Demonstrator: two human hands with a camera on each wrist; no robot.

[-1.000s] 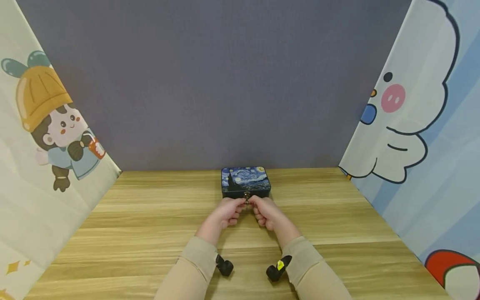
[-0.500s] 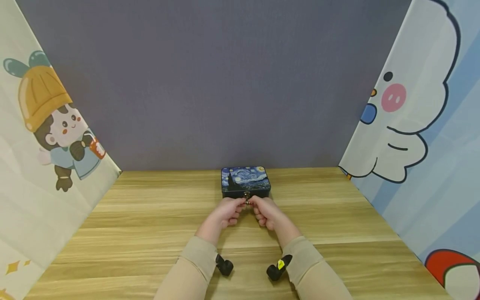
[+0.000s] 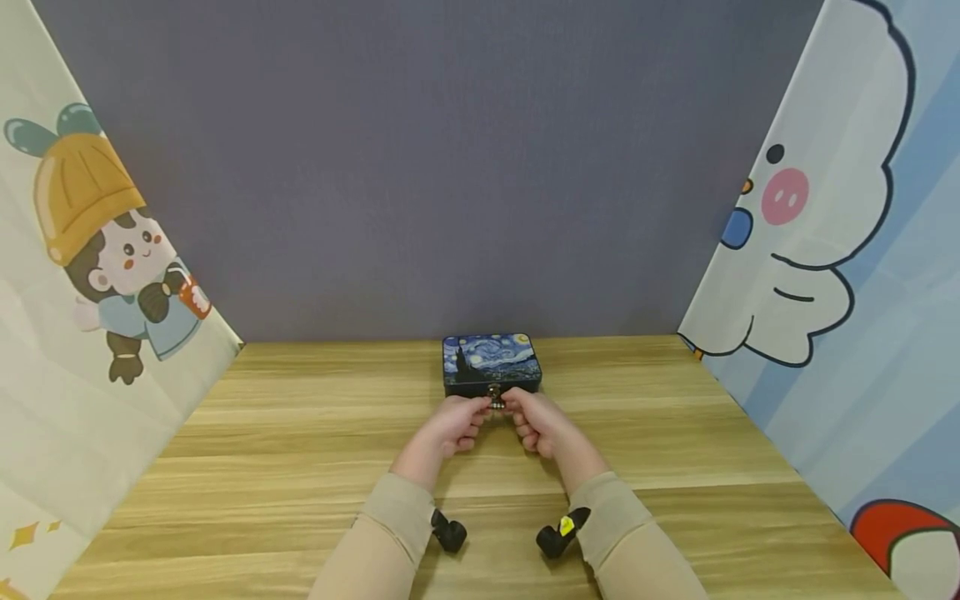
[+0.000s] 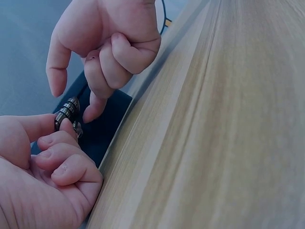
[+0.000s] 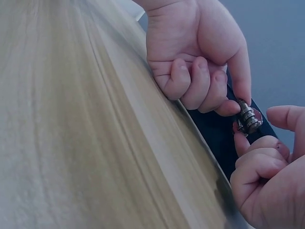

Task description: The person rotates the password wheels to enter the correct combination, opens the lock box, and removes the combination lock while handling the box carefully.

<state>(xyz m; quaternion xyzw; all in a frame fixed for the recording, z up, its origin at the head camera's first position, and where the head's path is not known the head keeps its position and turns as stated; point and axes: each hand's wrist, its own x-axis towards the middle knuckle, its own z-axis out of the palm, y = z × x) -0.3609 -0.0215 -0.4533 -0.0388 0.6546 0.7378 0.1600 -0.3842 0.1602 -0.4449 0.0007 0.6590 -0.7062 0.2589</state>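
Notably, wrist views alone resolve the left hand (image 4: 45, 183) pinching a ribbed, cylindrical metal lock (image 4: 67, 110); the right hand's (image 5: 274, 174) thumb and forefinger stand apart.

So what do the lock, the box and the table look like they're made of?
The lock looks like metal, dark and shiny: its ridged body catches glints. The box may be tin, smooth and printed, judging by its rounded corners, but that's uncertain. The table looks like smooth wood, from its streaked grain; solid or laminate, I can't tell.

Distant head view facing forward, down, 2 tilted wrist closeups, opposite sides, sharing a probable padlock (image 4: 69, 109)
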